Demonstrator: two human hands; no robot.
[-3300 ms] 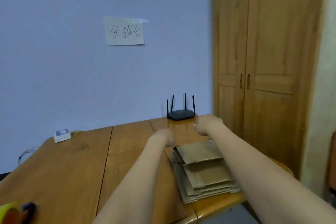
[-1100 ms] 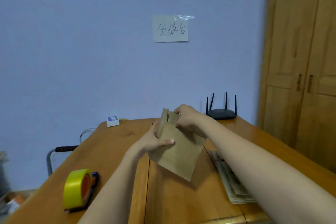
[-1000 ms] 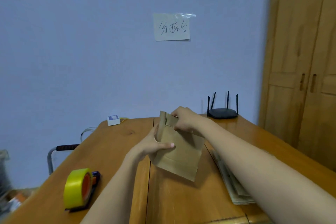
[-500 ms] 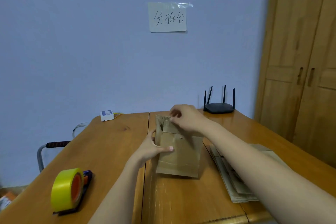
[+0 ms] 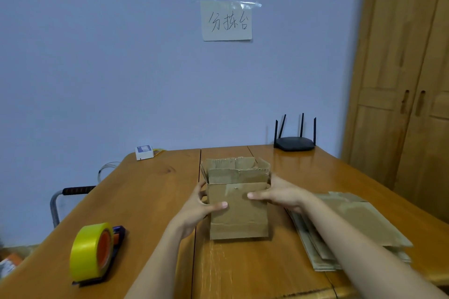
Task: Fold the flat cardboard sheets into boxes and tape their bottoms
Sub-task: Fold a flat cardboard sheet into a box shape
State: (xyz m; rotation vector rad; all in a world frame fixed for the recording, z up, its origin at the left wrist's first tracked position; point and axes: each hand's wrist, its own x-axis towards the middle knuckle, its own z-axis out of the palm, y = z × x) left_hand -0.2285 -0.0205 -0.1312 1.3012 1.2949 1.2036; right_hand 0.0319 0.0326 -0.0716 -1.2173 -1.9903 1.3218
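A: Squaring up the box (image 5: 239, 211) on the surface (image 5: 150, 192); my left hand (image 5: 198, 206) and right hand (image 5: 279, 194) clasp its sides, thumbs on the front

B: Next?

A: Folding the flaps, then reaching for the tape roll (image 5: 91, 251), I judge

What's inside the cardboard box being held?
The box stands on the table with its top open. Only the inner faces of its far flaps and walls show, bare cardboard. The near wall covers the lower inside and bottom. Left hand and right hand hold its sides.
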